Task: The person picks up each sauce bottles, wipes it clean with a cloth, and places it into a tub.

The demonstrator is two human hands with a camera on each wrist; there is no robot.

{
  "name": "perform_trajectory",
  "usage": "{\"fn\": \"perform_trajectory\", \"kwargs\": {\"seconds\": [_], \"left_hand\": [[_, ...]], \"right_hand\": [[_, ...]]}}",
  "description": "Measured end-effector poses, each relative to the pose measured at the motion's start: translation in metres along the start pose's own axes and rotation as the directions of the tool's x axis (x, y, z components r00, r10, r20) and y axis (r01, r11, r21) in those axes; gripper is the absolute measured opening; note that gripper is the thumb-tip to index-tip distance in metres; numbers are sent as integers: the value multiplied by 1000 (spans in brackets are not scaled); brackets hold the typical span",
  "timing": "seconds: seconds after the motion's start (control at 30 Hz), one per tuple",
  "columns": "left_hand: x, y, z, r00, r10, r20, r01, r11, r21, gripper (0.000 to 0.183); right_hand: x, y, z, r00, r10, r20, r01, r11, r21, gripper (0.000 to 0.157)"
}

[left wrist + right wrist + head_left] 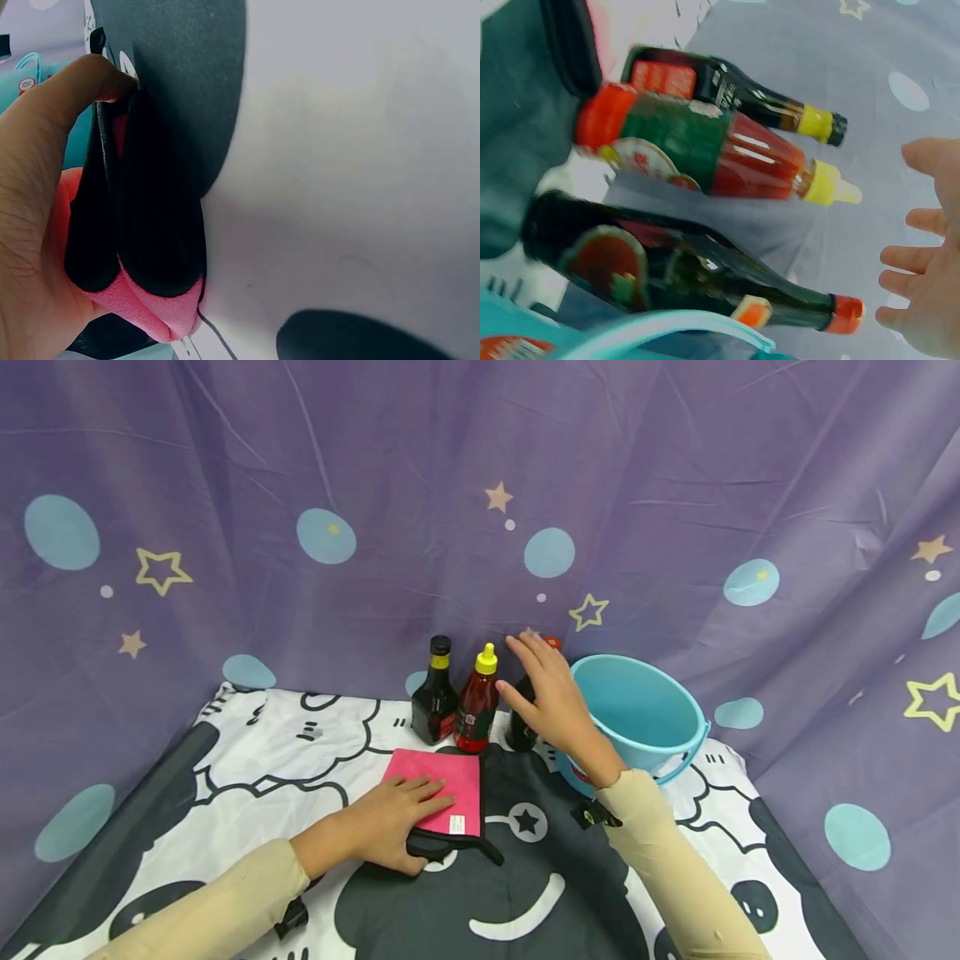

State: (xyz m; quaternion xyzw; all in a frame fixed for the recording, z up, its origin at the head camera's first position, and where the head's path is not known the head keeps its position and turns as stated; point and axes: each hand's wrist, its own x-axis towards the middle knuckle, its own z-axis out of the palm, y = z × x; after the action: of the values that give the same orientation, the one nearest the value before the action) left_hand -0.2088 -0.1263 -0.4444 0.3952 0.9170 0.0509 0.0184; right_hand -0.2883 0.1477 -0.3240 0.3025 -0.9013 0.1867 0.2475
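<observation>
Purple backdrop (pixel 420 460) | left grip (pixel 390 822) spread on pink pouch (pixel 442 770) | right grip (pixel 555 706) loose, near bottles (pixel 476 700)

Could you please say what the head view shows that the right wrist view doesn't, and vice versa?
Only the head view shows the left hand, resting on the pink item, and that item's white tag. Only the right wrist view shows the round label on the red-capped bottle. Both show that bottle, the yellow-topped bottle, black-capped bottle, blue bucket, right hand and pink item.
</observation>
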Motion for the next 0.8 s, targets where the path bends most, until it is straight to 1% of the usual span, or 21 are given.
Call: {"fn": "perform_trajectory", "kwargs": {"seconds": [0.1,0.17,0.37,0.6,0.7,0.8], "left_hand": [[0,0,-1,1000,-4,5,4,1000,-6,87],[0,0,-1,1000,-7,10,7,1000,-7,88],[1,0,-1,1000,-18,22,19,1000,-14,88],[0,-1,1,1000,-20,24,21,999,-25,88],[0,-1,2,1000,-18,21,19,1000,-24,88],[0,-1,3,1000,-16,15,16,1000,-17,88]], "right_hand": [[8,4,-5,999,6,-47,-10,997,-78,60],[13,6,-8,998,22,-58,-29,991,-131,58],[22,11,-8,997,73,-34,-79,962,-263,55],[25,17,1,985,170,0,-161,931,-328,54],[25,19,4,980,197,-17,-190,912,-365,52],[26,20,7,978,205,-49,-207,893,-399,48]]}}
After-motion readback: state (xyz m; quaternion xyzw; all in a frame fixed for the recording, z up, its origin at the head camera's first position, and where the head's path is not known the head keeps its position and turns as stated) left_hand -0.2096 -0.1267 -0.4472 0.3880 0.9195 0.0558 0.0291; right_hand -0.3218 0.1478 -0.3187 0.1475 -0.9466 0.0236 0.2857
